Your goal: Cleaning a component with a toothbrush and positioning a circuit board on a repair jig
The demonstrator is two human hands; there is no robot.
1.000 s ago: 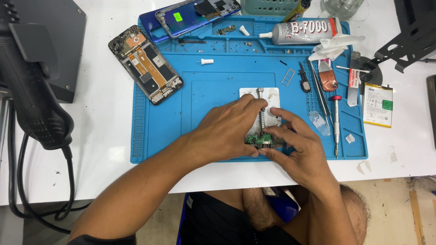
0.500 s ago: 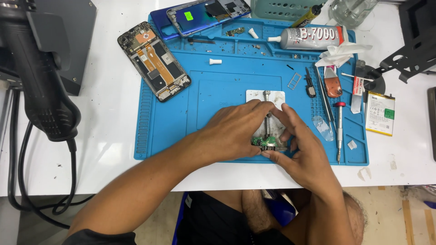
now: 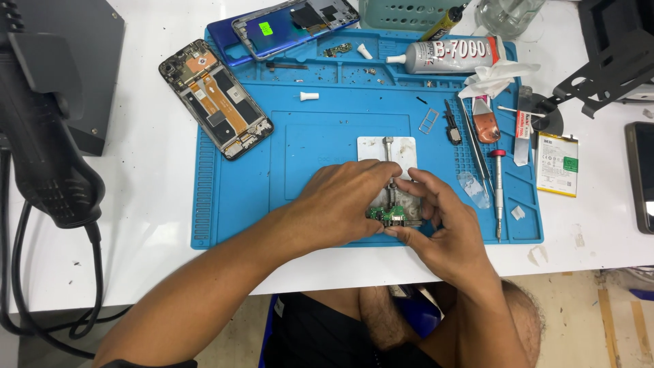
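**Two hands work a small green circuit board on a blue repair mat**

Seen from above, a person's left hand and right hand meet over a small green circuit board near the front edge of a blue silicone work mat. The board sits on a pale metal holder plate, whose lower half is hidden beneath the hands. The left hand is curled, its fingertips pressing on the board's left end. The right hand pinches the board's right end between thumb and fingers. Most of the board is covered, so its full shape cannot be made out.

At the back left, an opened phone lies half on the mat, its inner parts exposed. Behind it, a blue phone frame is cut off by the top edge. A grey tube of glue lies along the mat's back trays, beside a crumpled white tissue. To the right of the hands are tweezers and a red-collared screwdriver. A flat phone battery rests on the white table, just off the mat. A black hot-air tool fills the left edge, its cable trailing off the table. A dark device at the far right is only partly in view.
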